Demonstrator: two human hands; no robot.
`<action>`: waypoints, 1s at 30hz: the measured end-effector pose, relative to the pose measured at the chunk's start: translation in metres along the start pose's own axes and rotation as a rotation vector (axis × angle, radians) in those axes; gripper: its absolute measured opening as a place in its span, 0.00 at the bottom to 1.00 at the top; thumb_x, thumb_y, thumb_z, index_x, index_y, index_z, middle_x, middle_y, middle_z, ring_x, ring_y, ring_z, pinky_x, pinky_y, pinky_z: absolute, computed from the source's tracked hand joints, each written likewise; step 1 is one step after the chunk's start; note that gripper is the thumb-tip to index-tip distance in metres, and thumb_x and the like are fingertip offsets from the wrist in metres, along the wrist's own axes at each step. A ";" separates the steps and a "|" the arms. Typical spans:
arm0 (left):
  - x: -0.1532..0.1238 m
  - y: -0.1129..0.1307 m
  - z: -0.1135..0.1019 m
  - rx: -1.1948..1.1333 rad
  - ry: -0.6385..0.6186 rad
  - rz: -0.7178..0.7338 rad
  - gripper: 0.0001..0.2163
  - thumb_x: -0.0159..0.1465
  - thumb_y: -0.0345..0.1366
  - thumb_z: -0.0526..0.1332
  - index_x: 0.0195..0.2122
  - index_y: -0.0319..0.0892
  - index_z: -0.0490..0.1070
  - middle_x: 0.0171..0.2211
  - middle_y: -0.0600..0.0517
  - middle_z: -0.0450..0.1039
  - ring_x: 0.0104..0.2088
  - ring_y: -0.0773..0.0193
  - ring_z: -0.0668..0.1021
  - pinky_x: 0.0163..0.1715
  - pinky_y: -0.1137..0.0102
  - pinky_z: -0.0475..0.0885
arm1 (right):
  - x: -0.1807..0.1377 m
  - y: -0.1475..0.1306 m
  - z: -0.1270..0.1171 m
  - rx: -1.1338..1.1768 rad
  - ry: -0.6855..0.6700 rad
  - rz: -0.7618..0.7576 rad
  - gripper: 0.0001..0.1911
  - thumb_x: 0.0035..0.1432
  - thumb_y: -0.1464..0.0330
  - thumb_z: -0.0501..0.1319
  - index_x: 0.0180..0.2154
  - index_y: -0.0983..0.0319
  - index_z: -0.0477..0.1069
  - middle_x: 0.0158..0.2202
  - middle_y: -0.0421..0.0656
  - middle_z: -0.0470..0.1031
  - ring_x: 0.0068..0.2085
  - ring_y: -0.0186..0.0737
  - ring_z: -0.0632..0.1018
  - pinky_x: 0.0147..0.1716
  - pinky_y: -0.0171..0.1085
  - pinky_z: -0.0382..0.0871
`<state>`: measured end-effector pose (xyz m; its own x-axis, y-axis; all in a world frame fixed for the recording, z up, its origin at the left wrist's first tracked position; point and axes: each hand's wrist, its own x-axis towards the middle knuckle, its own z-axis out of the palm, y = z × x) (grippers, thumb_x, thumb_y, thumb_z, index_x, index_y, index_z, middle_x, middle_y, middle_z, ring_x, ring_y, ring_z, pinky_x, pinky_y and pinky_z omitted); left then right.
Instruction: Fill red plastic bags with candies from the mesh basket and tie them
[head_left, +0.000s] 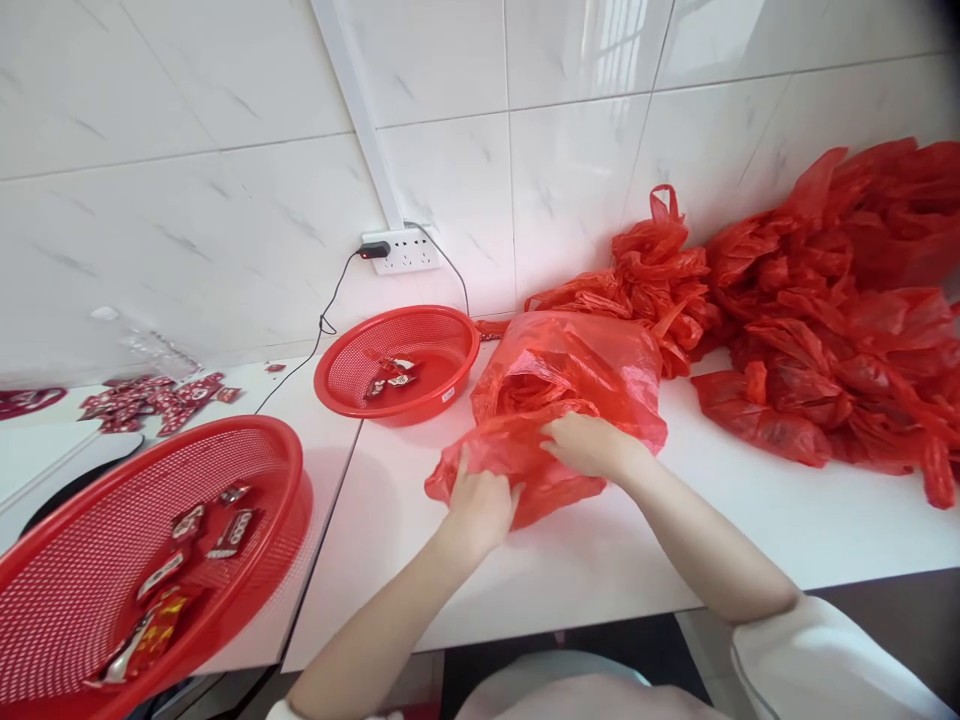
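Red plastic bag [577,375], thin and crumpled, lies on the white desk [600,560] with both hands on it. Left hand [480,510]: fingers curled shut, pinching the bag's near-left edge, film bunched in the grip. Right hand [589,445]: palm down, fingers bent and closed over a fold near the bag's middle. The hands are near each other, the left closer to the body and the right a little farther out. The bag bulges beyond the right fingers; what is inside it cannot be told. Farther out and to the right of the right fingers, well apart, a heap of red bags [825,300] lies against the tiled wall [225,200] and runs off the right edge. Beyond the left fingers and leftward is a red mesh basket [337,380] with a few wrapped sweets [394,372] in its bottom, near the bag but apart from it. Left of the left fingers and closer in is a second red basket [187,432], tilted, holding several red packets [225,530]. Far to the left of both hands, loose packets [150,398] are scattered by the wall. A wall socket [405,250] sits above the far basket, with a black plug in it and its cable trailing down to the desk.
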<state>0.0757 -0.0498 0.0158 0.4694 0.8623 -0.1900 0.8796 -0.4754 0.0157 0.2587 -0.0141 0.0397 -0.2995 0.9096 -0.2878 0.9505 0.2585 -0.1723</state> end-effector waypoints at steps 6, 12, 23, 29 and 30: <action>-0.018 -0.032 0.010 0.120 -0.016 0.032 0.17 0.56 0.35 0.66 0.47 0.38 0.76 0.37 0.40 0.78 0.46 0.46 0.77 0.58 0.53 0.59 | -0.004 0.016 0.003 -0.051 -0.053 0.046 0.09 0.57 0.73 0.59 0.26 0.65 0.76 0.25 0.51 0.76 0.28 0.47 0.79 0.26 0.39 0.66; -0.014 -0.013 0.006 0.014 0.085 -0.052 0.16 0.68 0.39 0.51 0.49 0.38 0.74 0.44 0.38 0.73 0.45 0.48 0.76 0.43 0.58 0.69 | -0.001 -0.013 0.016 -0.006 0.102 -0.303 0.12 0.62 0.74 0.52 0.35 0.62 0.75 0.35 0.46 0.78 0.37 0.41 0.78 0.34 0.36 0.64; -0.005 -0.064 0.031 -0.386 -0.078 0.196 0.34 0.59 0.33 0.61 0.66 0.50 0.53 0.64 0.44 0.60 0.61 0.48 0.67 0.55 0.56 0.67 | 0.038 0.019 0.046 -0.025 0.087 -0.311 0.11 0.61 0.67 0.59 0.41 0.66 0.74 0.37 0.50 0.78 0.37 0.45 0.78 0.35 0.37 0.67; -0.001 -0.065 0.027 -0.414 0.226 0.165 0.14 0.63 0.44 0.58 0.48 0.44 0.68 0.50 0.44 0.71 0.50 0.49 0.75 0.48 0.55 0.72 | 0.035 0.005 0.058 0.023 0.479 -0.768 0.20 0.67 0.56 0.52 0.48 0.64 0.73 0.49 0.53 0.75 0.50 0.47 0.74 0.49 0.45 0.66; 0.000 -0.065 0.029 -0.412 0.257 0.176 0.16 0.61 0.44 0.61 0.47 0.44 0.67 0.51 0.44 0.70 0.51 0.49 0.74 0.48 0.55 0.72 | 0.037 0.005 0.062 0.013 0.523 -0.804 0.23 0.66 0.55 0.54 0.52 0.64 0.70 0.54 0.54 0.72 0.55 0.50 0.71 0.55 0.49 0.63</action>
<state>0.0165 -0.0244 -0.0140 0.5712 0.8151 0.0971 0.7183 -0.5536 0.4213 0.2475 0.0002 -0.0305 -0.7846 0.4922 0.3772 0.4743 0.8681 -0.1461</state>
